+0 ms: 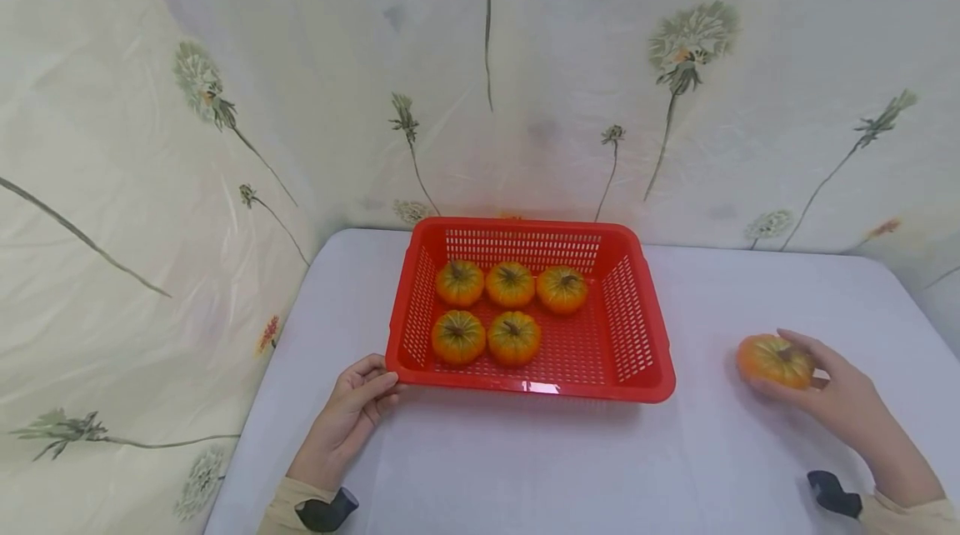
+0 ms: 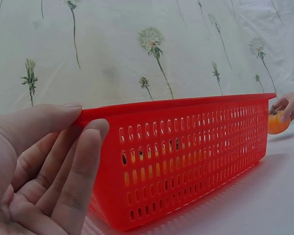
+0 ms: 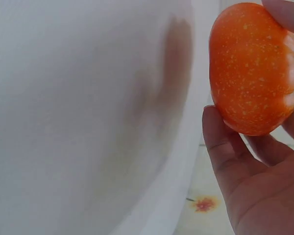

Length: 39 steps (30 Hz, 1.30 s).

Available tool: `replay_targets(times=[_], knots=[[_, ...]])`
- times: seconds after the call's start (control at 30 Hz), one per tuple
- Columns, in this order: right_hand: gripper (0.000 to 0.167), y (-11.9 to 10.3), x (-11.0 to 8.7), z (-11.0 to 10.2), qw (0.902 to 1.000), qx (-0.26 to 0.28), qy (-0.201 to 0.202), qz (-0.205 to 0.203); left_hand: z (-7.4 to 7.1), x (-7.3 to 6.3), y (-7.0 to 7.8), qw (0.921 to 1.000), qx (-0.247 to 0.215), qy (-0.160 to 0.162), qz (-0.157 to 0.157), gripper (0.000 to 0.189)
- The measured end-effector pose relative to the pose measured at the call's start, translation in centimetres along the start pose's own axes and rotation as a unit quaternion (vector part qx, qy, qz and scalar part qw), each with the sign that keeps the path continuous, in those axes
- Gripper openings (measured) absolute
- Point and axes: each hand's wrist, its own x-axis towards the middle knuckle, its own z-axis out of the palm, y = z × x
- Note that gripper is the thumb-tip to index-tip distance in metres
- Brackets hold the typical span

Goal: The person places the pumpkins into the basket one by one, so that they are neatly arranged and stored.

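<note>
A red plastic basket [image 1: 592, 391] with slotted walls stands on the table, and several small orange pumpkins lie inside it in two rows: three at the back, two in front. My left hand [image 1: 356, 410] pinches the basket's front left corner between thumb and fingers; the left wrist view shows the thumb on top of the rim [image 2: 186, 103]. Off to the right of the basket, my right hand [image 1: 847, 397] grips another small pumpkin [image 1: 772, 360] between thumb and fingers. In the right wrist view this pumpkin [image 3: 252, 73] is held up off the white surface, its speckled orange skin facing the camera.
A white cloth covers the table [image 1: 525, 468]. Behind and to the left hangs a pale curtain [image 1: 540, 85] printed with dandelions. Dark bands [image 1: 327, 510] sit on both wrists. The basket's front right part has bare floor showing.
</note>
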Motion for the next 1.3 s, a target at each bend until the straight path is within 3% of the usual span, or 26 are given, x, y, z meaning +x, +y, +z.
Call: replay_targets(times=[0.37,0.8,1.3], knots=[[0.095,-2.5,0.1,0.2,0.9968,0.002,0.036,-0.071,-0.1,0.0,0.0,1.0000,-0.001,0.000,-0.002,0.014],[0.093,-6.7,-0.5,0.3,0.9962,0.011,0.038,-0.077,-0.3,0.0,-0.1,0.9993,-0.001,-0.033,0.016,0.017],[0.092,-9.6,-0.3,-0.6,0.9892,0.010,0.050,-0.137,-0.3,0.0,-0.1,0.9998,-0.004,-0.019,0.005,0.019]])
